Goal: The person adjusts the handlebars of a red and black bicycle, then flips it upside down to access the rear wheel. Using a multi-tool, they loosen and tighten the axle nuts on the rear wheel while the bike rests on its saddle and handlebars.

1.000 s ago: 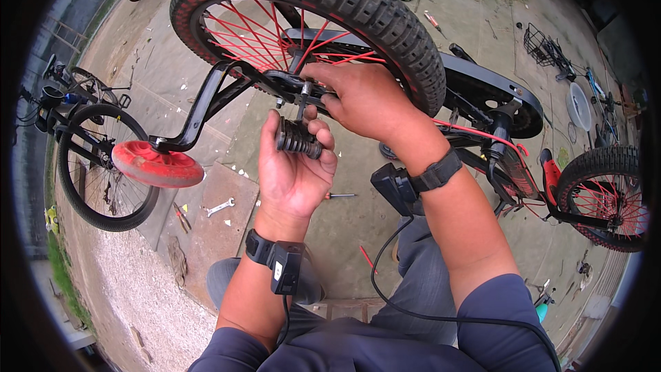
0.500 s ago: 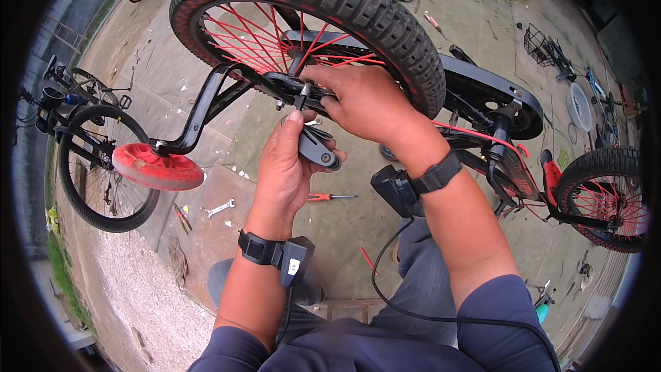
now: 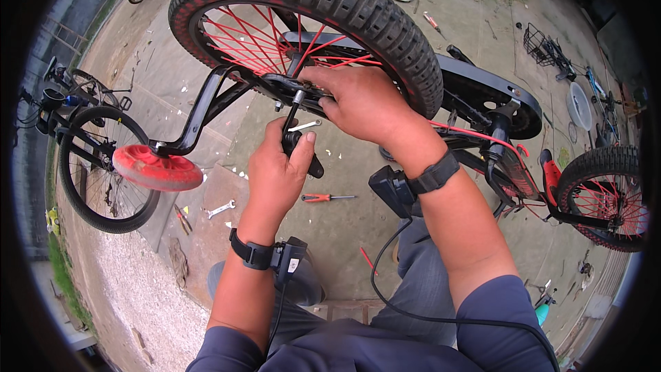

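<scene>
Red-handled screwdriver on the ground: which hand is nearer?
Left. The left hand is just above-left of the red-handled screwdriver in view; the right hand sits higher, at the wheel hub.

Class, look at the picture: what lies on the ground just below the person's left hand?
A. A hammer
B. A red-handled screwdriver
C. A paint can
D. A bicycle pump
B: a red-handled screwdriver lies flat on the concrete ground, just to the right of and below the left hand.
</scene>
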Demonstrator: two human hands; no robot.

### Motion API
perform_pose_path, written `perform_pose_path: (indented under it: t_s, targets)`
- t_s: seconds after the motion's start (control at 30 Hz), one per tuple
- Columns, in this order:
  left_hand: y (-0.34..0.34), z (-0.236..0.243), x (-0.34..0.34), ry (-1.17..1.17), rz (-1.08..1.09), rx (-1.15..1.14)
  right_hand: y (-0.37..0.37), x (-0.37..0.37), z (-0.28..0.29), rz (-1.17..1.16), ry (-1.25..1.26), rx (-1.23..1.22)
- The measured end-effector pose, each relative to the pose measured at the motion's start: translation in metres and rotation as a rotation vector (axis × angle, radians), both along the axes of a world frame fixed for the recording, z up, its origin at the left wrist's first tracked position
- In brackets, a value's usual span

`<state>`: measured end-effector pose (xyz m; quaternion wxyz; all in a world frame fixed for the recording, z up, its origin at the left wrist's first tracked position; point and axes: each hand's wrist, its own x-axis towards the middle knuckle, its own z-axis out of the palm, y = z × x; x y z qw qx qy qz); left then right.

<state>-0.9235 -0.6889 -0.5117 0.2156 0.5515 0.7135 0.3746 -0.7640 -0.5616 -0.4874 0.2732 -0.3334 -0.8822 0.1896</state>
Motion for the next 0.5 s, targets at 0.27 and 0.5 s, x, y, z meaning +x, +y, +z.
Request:
perform_pose_path:
  t_s: [0.27, 0.5]
  targets:
    - [0.004, 0.002, 0.008, -1.276, 0.036, -0.102, -0.001, -0.001, -0.001, -0.003, 0.018, -0.006]
    - [0.008, -0.002, 0.007, -1.639, -0.062, -0.111, -0.001, -0.001, 0.001, -0.009, 0.012, -0.007]
